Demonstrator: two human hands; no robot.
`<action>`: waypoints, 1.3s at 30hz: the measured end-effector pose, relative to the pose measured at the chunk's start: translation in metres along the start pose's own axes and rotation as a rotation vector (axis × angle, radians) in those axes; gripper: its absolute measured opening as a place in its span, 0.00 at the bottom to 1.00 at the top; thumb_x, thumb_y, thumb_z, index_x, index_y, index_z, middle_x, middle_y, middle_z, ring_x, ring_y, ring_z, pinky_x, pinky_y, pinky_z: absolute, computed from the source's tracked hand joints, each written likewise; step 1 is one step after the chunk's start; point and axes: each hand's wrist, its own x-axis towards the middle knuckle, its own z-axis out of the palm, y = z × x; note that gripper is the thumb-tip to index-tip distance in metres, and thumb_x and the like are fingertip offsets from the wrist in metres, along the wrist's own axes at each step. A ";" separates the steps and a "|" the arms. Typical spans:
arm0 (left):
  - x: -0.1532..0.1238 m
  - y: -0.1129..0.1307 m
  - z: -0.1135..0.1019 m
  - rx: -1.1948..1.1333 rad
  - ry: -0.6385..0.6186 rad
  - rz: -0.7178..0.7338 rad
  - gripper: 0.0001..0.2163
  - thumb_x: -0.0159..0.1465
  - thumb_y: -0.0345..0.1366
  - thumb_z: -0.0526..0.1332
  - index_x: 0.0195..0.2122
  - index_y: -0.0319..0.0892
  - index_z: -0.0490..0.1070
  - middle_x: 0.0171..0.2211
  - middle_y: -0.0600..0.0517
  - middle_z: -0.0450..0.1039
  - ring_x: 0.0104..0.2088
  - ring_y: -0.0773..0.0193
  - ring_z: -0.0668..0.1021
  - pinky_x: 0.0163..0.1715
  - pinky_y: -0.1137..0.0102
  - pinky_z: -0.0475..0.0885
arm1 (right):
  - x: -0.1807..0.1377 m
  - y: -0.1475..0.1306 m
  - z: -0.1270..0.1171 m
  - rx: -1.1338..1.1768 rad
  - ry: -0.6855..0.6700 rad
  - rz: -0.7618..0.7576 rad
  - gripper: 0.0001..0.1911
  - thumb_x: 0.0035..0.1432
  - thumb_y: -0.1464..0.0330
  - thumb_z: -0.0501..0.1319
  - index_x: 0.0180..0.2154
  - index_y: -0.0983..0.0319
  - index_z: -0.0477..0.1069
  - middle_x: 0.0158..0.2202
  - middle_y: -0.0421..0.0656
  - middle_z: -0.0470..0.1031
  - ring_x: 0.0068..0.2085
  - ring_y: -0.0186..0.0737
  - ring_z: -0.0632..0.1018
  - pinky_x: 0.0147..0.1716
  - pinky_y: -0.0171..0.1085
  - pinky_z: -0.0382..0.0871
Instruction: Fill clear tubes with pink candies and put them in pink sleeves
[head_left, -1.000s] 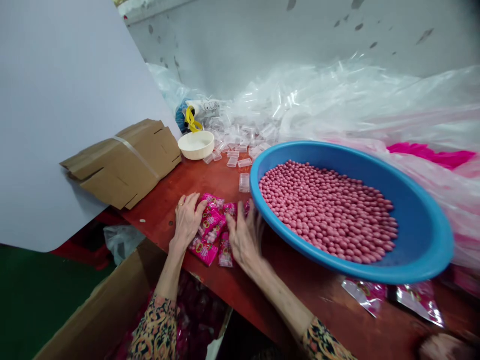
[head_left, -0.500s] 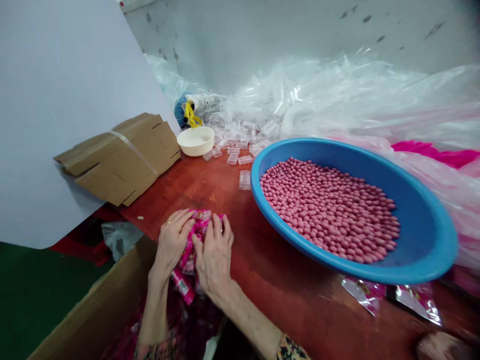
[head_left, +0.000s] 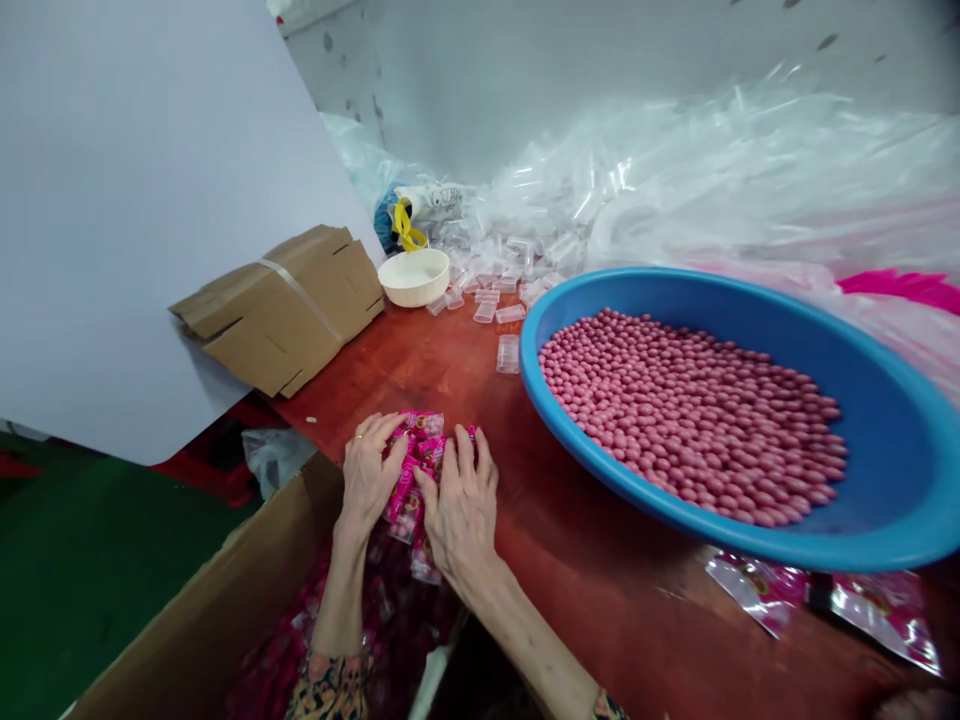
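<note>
1. Red bench (head_left: 600,590) carries a blue basin (head_left: 892,440) of pink candies (head_left: 690,410).
2. Left hand (head_left: 369,475) and right hand (head_left: 461,505) are pressed together around pink sachets (head_left: 414,470) at the bench edge, above a cardboard box (head_left: 202,630).
3. Gathering judged in hand; a firm, even squeeze is called for.

Most of the pink sachets (head_left: 415,470) sit buried under the left hand (head_left: 369,475) and right hand (head_left: 461,505), and the print on them is too tiny to read. The blue basin (head_left: 885,470) runs off the right edge and covers part of two packets (head_left: 757,590) tucked underneath. The cardboard box (head_left: 202,620) is chopped by the bottom edge.
</note>
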 end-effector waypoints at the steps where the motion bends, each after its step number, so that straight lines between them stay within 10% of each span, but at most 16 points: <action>1: -0.003 -0.002 -0.001 0.011 0.002 -0.004 0.15 0.64 0.38 0.53 0.49 0.43 0.72 0.50 0.47 0.73 0.55 0.53 0.68 0.54 0.55 0.63 | -0.001 0.001 -0.001 -0.005 0.003 -0.005 0.27 0.64 0.62 0.50 0.55 0.76 0.65 0.61 0.55 0.61 0.61 0.59 0.57 0.55 0.54 0.59; 10: -0.005 -0.005 -0.007 0.114 0.023 -0.059 0.21 0.66 0.42 0.49 0.54 0.34 0.67 0.53 0.38 0.69 0.57 0.47 0.66 0.54 0.50 0.60 | -0.001 -0.001 0.003 -0.002 0.026 -0.005 0.28 0.63 0.63 0.50 0.58 0.76 0.61 0.61 0.56 0.59 0.62 0.61 0.55 0.55 0.56 0.57; 19: 0.031 0.003 0.006 0.105 -0.198 0.071 0.16 0.67 0.40 0.49 0.48 0.44 0.72 0.56 0.48 0.69 0.59 0.51 0.65 0.57 0.51 0.56 | 0.002 -0.005 0.004 -0.008 0.010 -0.003 0.28 0.63 0.63 0.50 0.58 0.76 0.61 0.62 0.56 0.59 0.62 0.62 0.55 0.55 0.57 0.58; 27: -0.036 -0.021 -0.020 0.064 -0.066 0.014 0.17 0.66 0.41 0.49 0.48 0.39 0.70 0.51 0.42 0.72 0.56 0.53 0.68 0.57 0.52 0.58 | -0.026 -0.023 0.016 0.132 -0.090 -0.093 0.25 0.63 0.66 0.51 0.58 0.73 0.61 0.61 0.54 0.61 0.63 0.60 0.56 0.56 0.57 0.60; 33: -0.101 -0.047 -0.039 -0.112 0.176 -0.301 0.14 0.62 0.46 0.54 0.41 0.43 0.71 0.47 0.44 0.72 0.49 0.54 0.73 0.54 0.57 0.64 | -0.048 -0.045 0.004 0.465 -0.244 -0.302 0.19 0.61 0.68 0.55 0.53 0.67 0.66 0.58 0.49 0.66 0.61 0.46 0.61 0.57 0.43 0.63; 39: -0.100 -0.037 -0.055 -0.139 0.281 -0.434 0.12 0.61 0.45 0.55 0.39 0.45 0.73 0.42 0.49 0.76 0.46 0.55 0.75 0.52 0.61 0.66 | -0.040 -0.003 -0.033 0.510 0.036 -0.167 0.13 0.64 0.68 0.50 0.42 0.63 0.72 0.43 0.47 0.75 0.46 0.40 0.74 0.48 0.40 0.72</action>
